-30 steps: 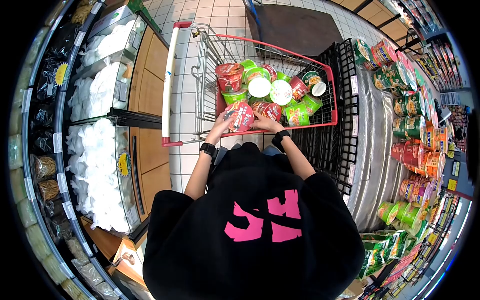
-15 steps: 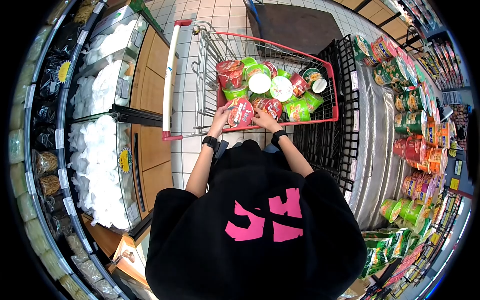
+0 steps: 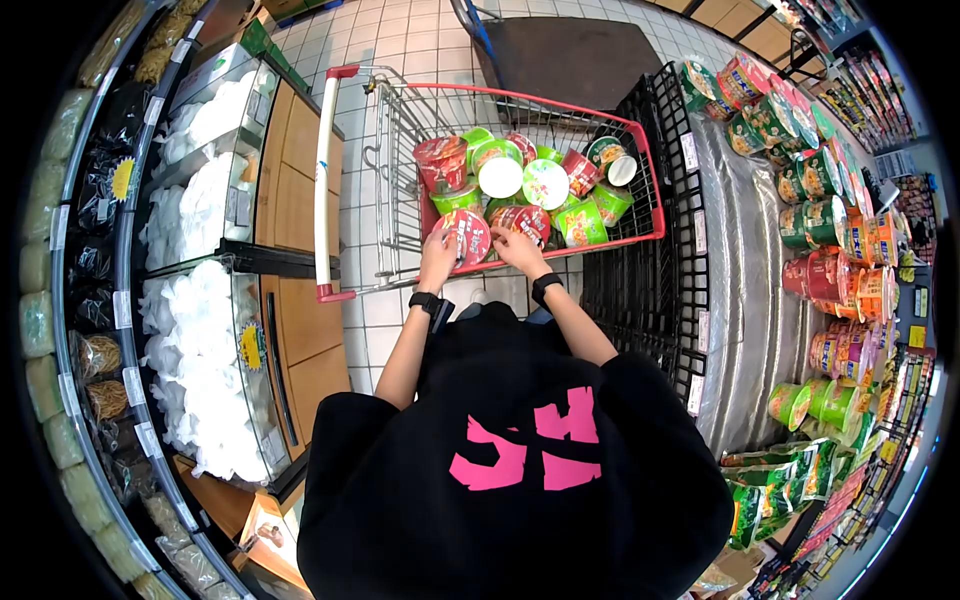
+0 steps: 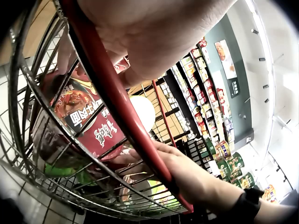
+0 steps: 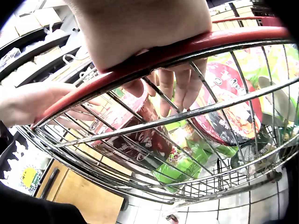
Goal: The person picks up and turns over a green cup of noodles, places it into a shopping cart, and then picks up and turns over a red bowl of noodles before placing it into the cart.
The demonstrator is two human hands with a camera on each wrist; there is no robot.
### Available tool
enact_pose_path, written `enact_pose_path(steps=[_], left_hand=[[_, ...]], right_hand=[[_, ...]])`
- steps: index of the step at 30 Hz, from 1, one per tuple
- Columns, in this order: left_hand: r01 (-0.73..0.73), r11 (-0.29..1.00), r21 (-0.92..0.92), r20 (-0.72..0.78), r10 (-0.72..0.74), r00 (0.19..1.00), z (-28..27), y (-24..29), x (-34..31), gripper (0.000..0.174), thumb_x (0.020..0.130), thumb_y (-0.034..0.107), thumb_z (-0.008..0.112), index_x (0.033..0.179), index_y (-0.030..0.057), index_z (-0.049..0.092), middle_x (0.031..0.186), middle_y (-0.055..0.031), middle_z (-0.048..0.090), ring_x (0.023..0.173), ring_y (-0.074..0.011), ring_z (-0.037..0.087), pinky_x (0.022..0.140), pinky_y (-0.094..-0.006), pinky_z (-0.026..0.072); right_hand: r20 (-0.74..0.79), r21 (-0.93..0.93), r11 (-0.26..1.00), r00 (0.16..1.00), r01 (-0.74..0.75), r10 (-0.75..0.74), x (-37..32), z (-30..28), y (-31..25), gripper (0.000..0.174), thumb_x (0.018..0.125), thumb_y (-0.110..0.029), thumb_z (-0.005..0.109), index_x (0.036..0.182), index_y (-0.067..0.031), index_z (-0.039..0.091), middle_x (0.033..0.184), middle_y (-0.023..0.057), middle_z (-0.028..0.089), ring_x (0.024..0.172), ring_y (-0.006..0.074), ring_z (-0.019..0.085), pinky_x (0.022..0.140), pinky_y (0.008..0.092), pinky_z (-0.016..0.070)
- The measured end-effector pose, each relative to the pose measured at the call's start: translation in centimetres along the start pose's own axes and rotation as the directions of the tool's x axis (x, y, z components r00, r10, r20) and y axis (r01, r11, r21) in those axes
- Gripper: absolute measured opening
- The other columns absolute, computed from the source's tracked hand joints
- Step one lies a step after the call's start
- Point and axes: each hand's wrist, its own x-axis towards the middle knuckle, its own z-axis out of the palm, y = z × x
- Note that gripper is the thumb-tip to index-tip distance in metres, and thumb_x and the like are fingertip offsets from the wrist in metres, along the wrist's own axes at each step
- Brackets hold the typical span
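Observation:
A red instant noodle cup [image 3: 468,238] is inside the shopping cart, near its front rail, lid facing up toward the head camera. My left hand [image 3: 437,257] holds this cup from its left side, fingers along its edge. Over the rail reaches my right hand [image 3: 520,252], its fingertips right at the cup's right edge. In the right wrist view the right hand's fingers [image 5: 181,88] hang down loosely between that cup [image 5: 135,135] and a second red-lidded noodle cup [image 5: 226,105]. Green and red noodle cups [image 3: 545,185] are piled beyond both hands.
The cart's red rail [image 3: 560,252] runs beneath both wrists, and its white handle [image 3: 325,180] is at left. A black crate rack [image 3: 625,285] adjoins the cart's right end, with shelved noodle cups [image 3: 820,222] farther right. Wooden cabinets with white bags [image 3: 205,330] line the left.
The head view has shifted, so the cart appears lower and farther left. The left hand still holds the red noodle cup, and the right hand stays at its other side.

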Motion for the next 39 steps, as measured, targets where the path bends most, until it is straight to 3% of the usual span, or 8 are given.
enact_pose_path(steps=[4, 13, 22, 25, 29, 34, 35, 39], left_hand=[[-0.075, 0.941, 0.330, -0.032, 0.091, 0.995, 0.7, 1.1, -1.1, 0.027, 0.081, 0.020, 0.055, 0.100, 0.0016, 0.061, 0.100, -0.0189, 0.061, 0.099, -0.0334, 0.056, 0.086, -0.0414, 0.0447], [0.043, 0.915, 0.402, 0.058, -0.073, 0.996, 1.1, 2.6, -1.2, 0.021, 0.081, 0.023, 0.054, 0.091, 0.0074, 0.063, 0.093, -0.0146, 0.064, 0.089, -0.0327, 0.060, 0.076, -0.0432, 0.0474], [0.079, 0.877, 0.474, 0.108, -0.147, 0.983, 1.8, 0.7, -0.2, 0.031, 0.082, 0.032, 0.048, 0.097, 0.0100, 0.065, 0.095, -0.0168, 0.064, 0.088, -0.0347, 0.062, 0.075, -0.0432, 0.0476], [0.070, 0.922, 0.382, 0.114, -0.122, 0.986, 1.3, 1.3, -0.6, 0.032, 0.083, 0.032, 0.047, 0.099, 0.0103, 0.065, 0.091, -0.0180, 0.064, 0.087, -0.0350, 0.062, 0.073, -0.0427, 0.0469], [0.216, 0.935, -0.280, 0.231, -0.153, 0.961, 2.7, -5.5, 2.7, 0.032, 0.089, 0.020, 0.052, 0.109, -0.0036, 0.059, 0.079, -0.0050, 0.061, 0.062, -0.0107, 0.053, 0.055, -0.0267, 0.0434], [0.238, 0.945, -0.226, 0.290, -0.168, 0.942, 4.7, 3.3, -0.2, 0.033, 0.091, 0.021, 0.051, 0.110, -0.0043, 0.058, 0.107, -0.0105, 0.062, 0.098, -0.0164, 0.056, 0.087, -0.0270, 0.0408], [0.149, 0.970, -0.193, 0.334, -0.078, 0.939, 5.9, 1.8, 0.5, 0.040, 0.090, 0.033, 0.053, 0.117, 0.0043, 0.056, 0.102, -0.0010, 0.060, 0.092, -0.0107, 0.053, 0.076, -0.0253, 0.0407], [-0.029, 0.997, -0.069, 0.470, 0.059, 0.880, 9.8, 13.0, -3.6, 0.043, 0.091, 0.031, 0.051, 0.120, -0.0002, 0.052, 0.116, -0.0102, 0.056, 0.106, -0.0167, 0.050, 0.093, -0.0278, 0.0367]], right_hand=[[0.072, -0.047, 0.999, 0.997, 0.004, 0.000, -0.3, -0.6, -0.6, 0.032, 0.085, -0.029, 0.049, 0.110, -0.0138, 0.062, 0.093, 0.0109, 0.067, 0.088, 0.0280, 0.063, 0.076, 0.0367, 0.0490], [0.011, -0.173, 0.985, 1.000, 0.011, -0.009, -4.1, -4.1, 3.8, 0.030, 0.085, -0.033, 0.053, 0.105, -0.0136, 0.066, 0.095, 0.0104, 0.067, 0.088, 0.0281, 0.063, 0.079, 0.0360, 0.0485], [-0.088, 0.242, 0.963, 0.985, -0.122, 0.147, -15.1, -13.4, 7.1, 0.035, 0.088, -0.027, 0.053, 0.112, -0.0027, 0.060, 0.109, 0.0160, 0.063, 0.103, 0.0301, 0.059, 0.088, 0.0339, 0.0451], [-0.223, 0.316, 0.935, 0.946, -0.159, 0.236, -21.3, -15.4, 7.7, 0.035, 0.086, -0.026, 0.052, 0.110, -0.0018, 0.060, 0.105, 0.0194, 0.063, 0.101, 0.0341, 0.059, 0.087, 0.0374, 0.0458], [-0.289, 0.393, 0.881, 0.873, -0.265, 0.392, -29.2, -16.4, 9.5, 0.039, 0.087, -0.028, 0.053, 0.117, -0.0024, 0.056, 0.104, 0.0219, 0.063, 0.096, 0.0311, 0.062, 0.083, 0.0360, 0.0475], [-0.462, 0.549, 0.794, 0.697, -0.260, 0.548, -37.5, -18.1, 8.9, 0.037, 0.088, -0.025, 0.056, 0.118, -0.0026, 0.055, 0.102, 0.0183, 0.064, 0.093, 0.0233, 0.062, 0.081, 0.0313, 0.0473], [-0.501, 0.582, 0.779, 0.652, -0.232, 0.569, -38.8, -17.7, 9.2, 0.037, 0.088, -0.025, 0.057, 0.118, -0.0026, 0.055, 0.101, 0.0165, 0.065, 0.093, 0.0216, 0.062, 0.081, 0.0306, 0.0471], [-0.532, 0.652, 0.725, 0.547, -0.223, 0.647, -44.2, -17.6, 9.3, 0.035, 0.090, -0.022, 0.056, 0.118, -0.0028, 0.055, 0.100, 0.0134, 0.065, 0.094, 0.0188, 0.061, 0.083, 0.0288, 0.0458]])
